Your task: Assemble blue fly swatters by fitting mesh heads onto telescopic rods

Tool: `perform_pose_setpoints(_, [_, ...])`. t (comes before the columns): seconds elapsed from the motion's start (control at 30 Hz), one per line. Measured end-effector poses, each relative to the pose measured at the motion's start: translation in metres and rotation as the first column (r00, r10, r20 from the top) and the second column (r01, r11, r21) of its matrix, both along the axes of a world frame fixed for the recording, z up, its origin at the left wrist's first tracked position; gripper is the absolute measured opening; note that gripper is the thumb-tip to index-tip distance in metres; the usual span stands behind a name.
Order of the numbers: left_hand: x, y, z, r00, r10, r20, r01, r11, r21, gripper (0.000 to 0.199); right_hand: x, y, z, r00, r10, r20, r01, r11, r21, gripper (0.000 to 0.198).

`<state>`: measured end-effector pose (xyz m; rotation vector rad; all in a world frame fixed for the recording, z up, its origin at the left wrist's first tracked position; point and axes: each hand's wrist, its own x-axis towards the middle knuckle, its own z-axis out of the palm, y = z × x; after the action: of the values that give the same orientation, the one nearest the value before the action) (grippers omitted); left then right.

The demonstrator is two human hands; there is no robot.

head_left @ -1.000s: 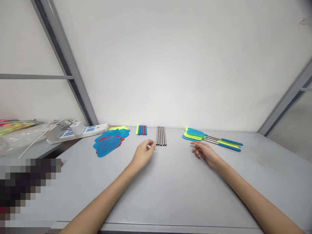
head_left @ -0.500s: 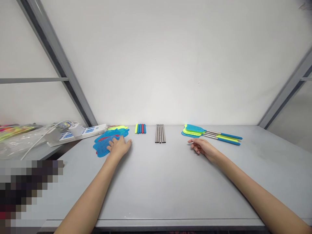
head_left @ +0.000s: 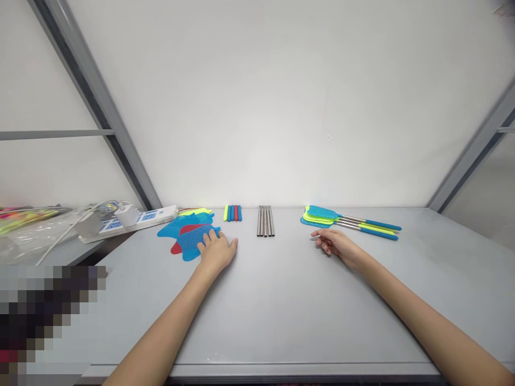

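Note:
My left hand [head_left: 217, 251] lies with its fingers spread on a blue fly swatter head [head_left: 196, 241], which rests on a red one [head_left: 176, 249] and is not gripped. Behind it are more loose heads, one blue [head_left: 171, 229] and one yellow [head_left: 199, 212]. My right hand [head_left: 335, 244] hovers or rests at the table, fingers loosely bent and apart, holding nothing. Just beyond it lie assembled fly swatters [head_left: 322, 214] with blue and yellow heads, metal shafts and coloured grips. Between the hands are several metal tubes [head_left: 265, 221] and a row of coloured handle grips [head_left: 233, 213].
A white power strip [head_left: 156, 215] with plugged-in adapters and a cable stands at the left, near clear plastic bags [head_left: 44, 236]. A wall [head_left: 281, 107] closes the back of the grey table [head_left: 289, 311]. Metal frame posts rise at both sides.
My left hand has moved right, and the blue swatter head under its fingers slid along, uncovering more of the red one. My right hand has stayed in place.

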<state>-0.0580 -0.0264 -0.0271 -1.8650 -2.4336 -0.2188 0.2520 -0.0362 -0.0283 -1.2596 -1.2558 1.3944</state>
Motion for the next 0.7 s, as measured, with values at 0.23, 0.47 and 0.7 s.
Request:
perform_pose_setpoints(0.23, [-0.003,0.003,-0.002,1.0,0.015,0.005,-0.015,0.999,-0.041,0.065,0.002,0.0,-0.001,1.0,0.008,0.009,-0.008,1.0,0.003,0.023])
perform_pose_setpoints(0.47, [-0.022,0.015,0.001,0.994,0.11,0.018,-0.109,0.994,-0.028,0.058,0.003,0.002,-0.004,1.0,0.016,0.009,-0.016,1.0,0.015,0.024])
perform_pose_setpoints(0.7, [-0.015,0.008,0.012,0.985,0.171,0.002,-0.166,0.956,0.241,0.057,0.002,0.002,-0.005,1.0,0.015,-0.002,-0.015,1.0,0.02,0.023])
